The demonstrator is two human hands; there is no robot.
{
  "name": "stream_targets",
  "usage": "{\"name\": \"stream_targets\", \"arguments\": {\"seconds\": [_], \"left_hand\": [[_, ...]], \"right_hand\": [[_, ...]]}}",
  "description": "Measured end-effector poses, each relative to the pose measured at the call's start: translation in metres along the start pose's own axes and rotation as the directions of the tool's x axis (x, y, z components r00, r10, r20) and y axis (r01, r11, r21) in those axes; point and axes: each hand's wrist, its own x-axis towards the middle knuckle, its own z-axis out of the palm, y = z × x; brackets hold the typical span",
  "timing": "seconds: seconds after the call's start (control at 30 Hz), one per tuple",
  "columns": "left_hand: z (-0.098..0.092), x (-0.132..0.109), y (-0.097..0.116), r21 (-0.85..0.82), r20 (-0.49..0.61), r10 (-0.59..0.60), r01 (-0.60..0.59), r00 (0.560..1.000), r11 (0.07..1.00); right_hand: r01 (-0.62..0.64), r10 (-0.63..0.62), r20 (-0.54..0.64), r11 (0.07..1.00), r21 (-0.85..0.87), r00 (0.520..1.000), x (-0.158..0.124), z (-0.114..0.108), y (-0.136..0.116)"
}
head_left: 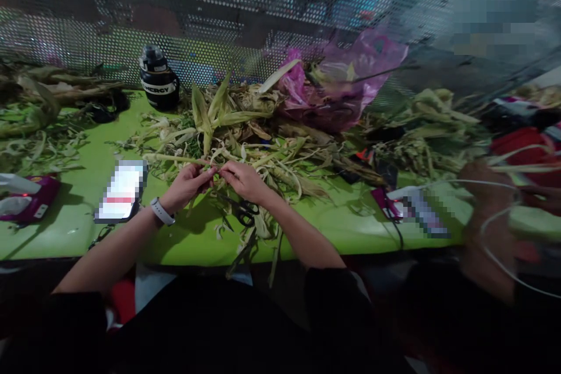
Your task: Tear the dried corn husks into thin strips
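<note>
My left hand point(191, 183), with a white watch band at the wrist, is closed in a pinch. My right hand point(242, 179) meets it fingertip to fingertip, also pinching. Between them runs a thin pale-green corn husk strip, largely covered by the fingers. A long pale stalk point(175, 158) stretches leftward just behind my left hand. Black-handled scissors point(248, 213) lie below my right hand among husk scraps. Right behind my hands, a splayed corn husk point(207, 120) stands upright in a heap of dried husks and shreds point(284, 166).
The green table point(184, 245) bears a phone point(123, 190) to the left and a dark bottle point(158, 79) at the back. A pink plastic bag point(342, 90) of husks leans against the perforated metal panel point(219, 17). Purple power strips point(385, 204) and cables lie right and left. Someone sits at right.
</note>
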Motion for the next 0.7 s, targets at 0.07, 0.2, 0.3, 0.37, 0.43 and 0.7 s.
{"name": "stream_targets", "arguments": {"seconds": [0.07,0.2,0.3,0.37,0.43,0.7], "left_hand": [[-0.002,0.0,-0.002,0.043,-0.004,0.016,-0.016,1.0,0.999],[-0.005,0.0,-0.002,0.07,-0.028,0.044,-0.042,0.999,0.997],[-0.006,0.0,-0.001,0.003,-0.034,0.041,-0.041,0.999,0.999],[-0.008,0.001,0.0,-0.061,-0.034,0.031,-0.033,0.999,0.998],[-0.009,0.002,-0.001,-0.126,-0.057,0.039,-0.046,0.998,0.991],[0.002,0.004,-0.009,-0.216,-0.143,0.175,-0.203,0.974,0.955]], "right_hand": [[0.048,-0.049,-0.006,0.997,-0.059,0.999,0.0,0.0,0.0],[0.075,-0.076,0.002,0.987,-0.143,0.997,0.001,-0.004,0.003],[0.076,-0.08,-0.02,0.984,-0.161,0.997,0.001,-0.006,0.007],[0.086,-0.098,-0.059,0.98,-0.181,0.993,0.001,-0.005,0.008],[0.092,-0.131,-0.152,0.966,-0.242,0.98,0.001,-0.003,0.006],[0.067,-0.194,-0.325,0.929,-0.365,0.926,-0.016,0.018,-0.015]]}}
